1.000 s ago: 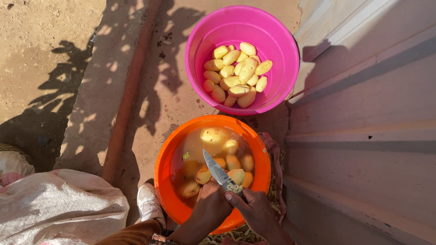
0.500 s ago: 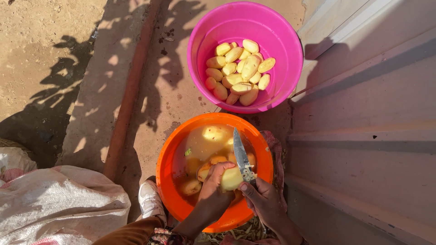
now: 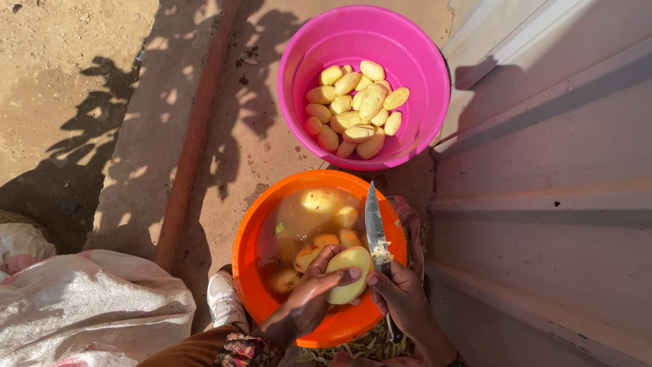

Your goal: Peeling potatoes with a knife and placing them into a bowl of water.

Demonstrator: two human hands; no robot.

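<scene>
In the head view, the left hand (image 3: pixel 309 299) is cupping a pale yellow, peeled oval potato (image 3: pixel 348 273), its fingers wrapping around the lower side. The right hand (image 3: pixel 401 292) is closing around the handle of a steel-bladed kitchen knife (image 3: pixel 374 224), whose blade is pointing up and away, with bits of peel sticking near its base. The potato and knife are sitting just beside each other above the near rim of a round orange plastic basin (image 3: pixel 248 251), which is holding murky water and several more potatoes. Beyond it, a round pink plastic bucket (image 3: pixel 299 88) is holding a heap of peeled potatoes (image 3: pixel 353 109). A white woven sack (image 3: pixel 88 306) is lying at the left, and a white shoe (image 3: pixel 224 299) is showing beside the basin.
</scene>
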